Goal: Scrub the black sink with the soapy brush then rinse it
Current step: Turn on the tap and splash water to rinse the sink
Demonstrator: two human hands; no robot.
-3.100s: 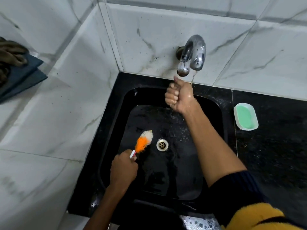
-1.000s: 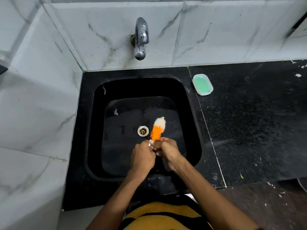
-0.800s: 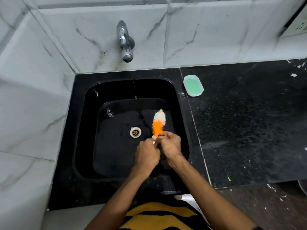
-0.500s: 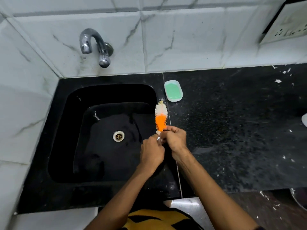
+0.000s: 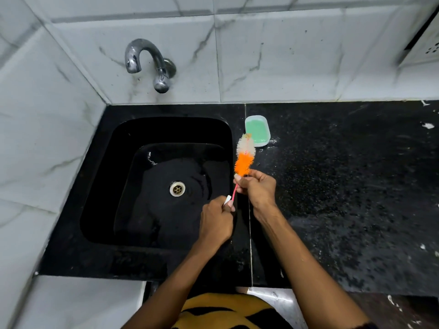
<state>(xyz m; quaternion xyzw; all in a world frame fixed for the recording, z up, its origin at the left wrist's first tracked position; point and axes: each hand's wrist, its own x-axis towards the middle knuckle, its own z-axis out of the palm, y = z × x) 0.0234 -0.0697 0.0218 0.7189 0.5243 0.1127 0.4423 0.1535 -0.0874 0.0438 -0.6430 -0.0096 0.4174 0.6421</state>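
Observation:
The black sink [image 5: 102, 191] is set into a black counter, its wet basin holding a metal drain [image 5: 177, 189]. An orange and white bristle brush [image 5: 244, 156] on a thin pink handle stands over the sink's right rim. My right hand [image 5: 257, 189] grips the handle just below the orange bristles. My left hand [image 5: 215, 222] holds the white handle end lower down, over the basin's right side. The brush tip sits close to a white soap dish [image 5: 258, 131] with green soap. A chrome tap [image 5: 152, 65] juts from the wall behind; no water is seen running.
Black speckled counter [image 5: 344, 198] stretches right of the sink, with white flecks on it. White marble-look tiles form the back wall and the left side wall. A white socket plate [image 5: 425, 41] is at the top right corner.
The brush has shifted right, from over the basin near the drain to the sink's right rim beside the soap dish. My right hand left the tap and joined the left on the handle.

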